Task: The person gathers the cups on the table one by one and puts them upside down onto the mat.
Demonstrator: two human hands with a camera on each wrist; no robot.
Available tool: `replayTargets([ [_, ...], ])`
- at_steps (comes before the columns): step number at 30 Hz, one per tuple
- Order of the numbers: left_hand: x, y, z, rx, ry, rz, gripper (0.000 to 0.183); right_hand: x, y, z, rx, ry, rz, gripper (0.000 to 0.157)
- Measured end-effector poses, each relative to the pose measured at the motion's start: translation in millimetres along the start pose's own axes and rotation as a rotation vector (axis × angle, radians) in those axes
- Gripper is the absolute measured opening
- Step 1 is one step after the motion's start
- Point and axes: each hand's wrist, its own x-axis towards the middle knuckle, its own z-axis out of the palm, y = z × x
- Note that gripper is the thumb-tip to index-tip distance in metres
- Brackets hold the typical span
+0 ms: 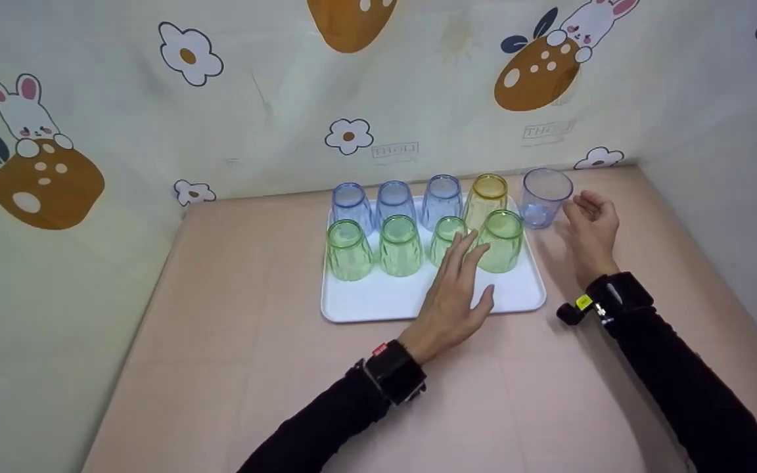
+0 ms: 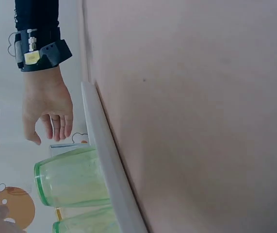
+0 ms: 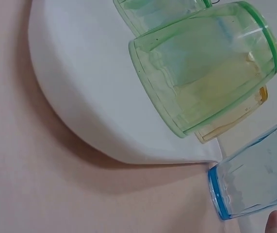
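Note:
My left hand (image 1: 451, 302) reaches over the white tray (image 1: 378, 299), fingers spread and nearly straight. Its fingertips overlap a green glass (image 1: 445, 242) in the head view; whether they touch it I cannot tell. Another green glass (image 1: 501, 249) stands just right of those fingers. My right hand (image 1: 593, 230) is beside a clear blue glass (image 1: 539, 202), fingers loosely bent and holding nothing. That blue glass stands upright on the table, past the tray's right edge. In the right wrist view its thick blue base (image 3: 217, 193) is down, with fingertips (image 3: 273, 222) near its side.
On the tray, glasses stand upside down in two rows. Blue glasses (image 1: 395, 202) and one yellow glass (image 1: 487, 197) form the back row; green glasses (image 1: 400, 246) form the front. A patterned sheet (image 1: 273, 131) rises behind the pink-beige tabletop (image 1: 234, 295).

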Motion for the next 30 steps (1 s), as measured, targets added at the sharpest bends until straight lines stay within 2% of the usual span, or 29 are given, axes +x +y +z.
replayTargets([
  [6,-20.3,-8.2,-22.1,-0.048,-0.036,0.006,0.050,-1,-1,2.1,-0.076,-0.032,0.003,0.071],
  [11,-38.5,-16.6,-38.1,-0.027,-0.088,-0.019,0.055,-1,-2,4.3,-0.207,-0.078,-0.066,0.083],
  [16,-51.9,-26.0,-55.3,0.011,-0.131,-0.068,0.057,-2,-5,7.0,-0.356,-0.137,-0.108,0.088],
  [22,-63.5,-34.8,-75.8,-0.005,-0.208,-0.141,0.056,-1,-11,12.0,-0.461,-0.176,-0.097,0.097],
  [30,-76.6,-43.2,-90.1,0.076,-0.318,-0.127,0.062,7,-11,16.9,-0.552,-0.184,-0.126,0.099],
])
